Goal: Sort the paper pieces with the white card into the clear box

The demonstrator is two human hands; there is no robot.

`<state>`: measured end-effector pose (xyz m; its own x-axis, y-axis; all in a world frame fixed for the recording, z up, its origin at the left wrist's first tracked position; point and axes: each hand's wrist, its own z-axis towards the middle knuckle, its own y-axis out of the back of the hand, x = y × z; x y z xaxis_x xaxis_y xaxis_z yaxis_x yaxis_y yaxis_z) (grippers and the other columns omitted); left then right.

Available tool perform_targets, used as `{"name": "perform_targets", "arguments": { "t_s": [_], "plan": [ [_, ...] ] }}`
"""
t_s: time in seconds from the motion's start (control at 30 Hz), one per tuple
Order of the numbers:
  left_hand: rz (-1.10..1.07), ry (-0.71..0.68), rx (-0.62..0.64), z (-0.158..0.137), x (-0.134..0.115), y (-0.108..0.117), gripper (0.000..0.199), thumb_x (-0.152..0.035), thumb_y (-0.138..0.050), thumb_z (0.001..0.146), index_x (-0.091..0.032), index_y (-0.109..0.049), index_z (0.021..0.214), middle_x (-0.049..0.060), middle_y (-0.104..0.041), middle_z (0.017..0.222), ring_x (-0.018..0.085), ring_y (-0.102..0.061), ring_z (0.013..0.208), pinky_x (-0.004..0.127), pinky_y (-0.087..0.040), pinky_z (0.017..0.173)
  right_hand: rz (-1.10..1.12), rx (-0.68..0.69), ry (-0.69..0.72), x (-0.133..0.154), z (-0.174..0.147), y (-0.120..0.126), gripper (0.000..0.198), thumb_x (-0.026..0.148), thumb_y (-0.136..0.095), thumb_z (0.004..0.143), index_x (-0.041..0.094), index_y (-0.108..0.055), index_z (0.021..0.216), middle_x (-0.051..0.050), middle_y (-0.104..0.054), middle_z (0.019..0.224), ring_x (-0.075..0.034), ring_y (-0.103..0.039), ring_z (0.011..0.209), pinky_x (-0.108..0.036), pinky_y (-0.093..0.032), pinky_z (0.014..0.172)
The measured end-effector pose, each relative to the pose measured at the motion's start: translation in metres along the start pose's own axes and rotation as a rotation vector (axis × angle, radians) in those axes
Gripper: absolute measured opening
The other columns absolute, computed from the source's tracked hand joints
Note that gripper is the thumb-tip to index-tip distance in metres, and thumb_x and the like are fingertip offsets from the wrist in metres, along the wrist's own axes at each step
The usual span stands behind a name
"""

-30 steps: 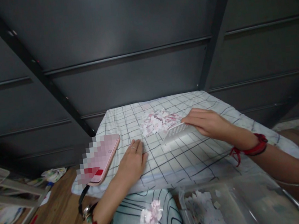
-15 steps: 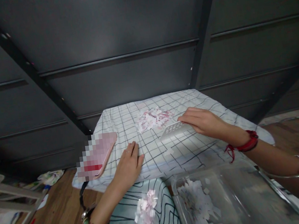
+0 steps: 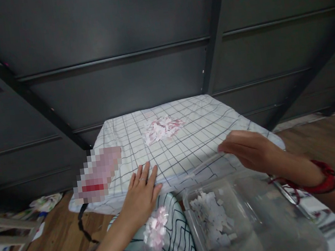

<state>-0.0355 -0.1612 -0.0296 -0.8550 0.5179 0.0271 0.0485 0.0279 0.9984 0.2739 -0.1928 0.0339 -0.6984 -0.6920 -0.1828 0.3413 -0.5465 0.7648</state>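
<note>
In the head view, the left hand [image 3: 142, 195] lies palm down with fingers spread at the desk's near edge, grasping nothing. The right hand [image 3: 248, 150] pinches a thin white plate [image 3: 205, 164], seen almost edge-on between the hands. The paper-scrap pile [image 3: 162, 129] sits beyond both hands, apart from them.

The loose scraps look light, so a brisk sweep or a puff of air could scatter them. A bumped left forearm could catch the black strap [image 3: 82, 223] and drag the pixelated pink phone [image 3: 101, 170] off the edge to the left of that hand.

Open cloth on the desk [image 3: 207, 128] stretches ahead of the right hand, up to the dark panel [image 3: 137, 80]. Below that hand, the clear plastic bin [image 3: 248, 233] crowds the near edge, leaving little room for lowering the wrist.
</note>
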Motion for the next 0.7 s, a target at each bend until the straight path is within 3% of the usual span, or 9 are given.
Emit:
{"name": "perform_targets", "arguments": {
  "t_s": [0.17,0.33,0.7],
  "plan": [
    [-0.063,-0.037,-0.067,0.001,0.008,-0.007,0.052,-0.043,-0.028,0.096,-0.016,-0.031,0.14,0.015,-0.02,0.149,0.033,-0.014,0.136,0.05,-0.023,0.106,-0.013,-0.018,0.024,0.004,-0.006,0.012,0.025,0.004,-0.04,0.083,0.022,-0.053,0.092,-0.001,-0.055,0.068,-0.013,-0.049,0.062,-0.028,-0.039,0.053],
    [-0.093,-0.048,-0.162,0.002,0.011,-0.017,0.051,-0.045,-0.029,0.095,-0.018,-0.033,0.139,0.015,-0.024,0.148,0.033,-0.017,0.136,0.053,-0.025,0.105,-0.012,0.014,0.011,-0.001,-0.007,0.01,0.025,0.003,-0.039,0.082,0.02,-0.055,0.093,-0.002,-0.055,0.068,-0.014,-0.048,0.062,-0.029,-0.038,0.053],
    [-0.123,0.018,-0.145,0.013,0.018,-0.003,0.05,-0.044,-0.031,0.096,-0.016,-0.039,0.136,0.016,-0.027,0.147,0.034,-0.02,0.135,0.049,-0.027,0.105,-0.016,-0.049,-0.037,-0.011,0.012,-0.008,0.025,0.003,-0.041,0.081,0.02,-0.054,0.095,-0.002,-0.059,0.072,-0.015,-0.052,0.068,-0.027,-0.043,0.061]
  ]
}}
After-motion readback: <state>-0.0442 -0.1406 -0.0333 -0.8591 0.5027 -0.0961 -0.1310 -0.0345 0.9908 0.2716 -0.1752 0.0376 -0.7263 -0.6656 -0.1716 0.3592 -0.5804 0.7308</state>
